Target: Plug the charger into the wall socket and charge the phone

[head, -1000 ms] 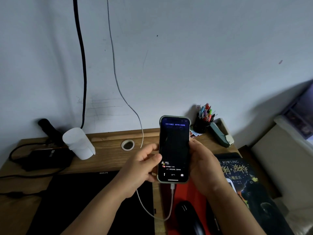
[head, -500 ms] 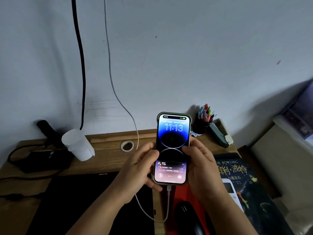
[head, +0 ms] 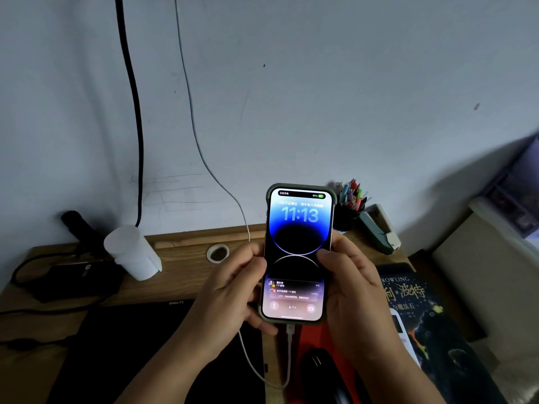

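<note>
I hold the phone [head: 297, 252], in a grey-green case, upright above the desk with both hands. My left hand [head: 230, 298] grips its left edge and my right hand [head: 353, 287] its right edge. The lock screen is lit, reads 11:13 and shows a green battery icon at the top. The white charging cable [head: 287, 357] is plugged into the phone's bottom, loops below it and runs up the wall [head: 192, 112] out of the top of the view. The wall socket and the charger plug are out of view.
On the wooden desk [head: 180, 275] are a white cup [head: 131, 252], a tape roll [head: 217, 253], a black power brick [head: 67, 281], a closed black laptop [head: 131, 351], a mouse [head: 318, 371], a pen pot [head: 350, 205], a stapler [head: 379, 228] and a dark book [head: 423, 316]. A thick black cable [head: 134, 112] hangs on the wall.
The phone's screen went from dim and dark to fully lit with the charging indicator. Both hands keep holding the phone in about the same place.
</note>
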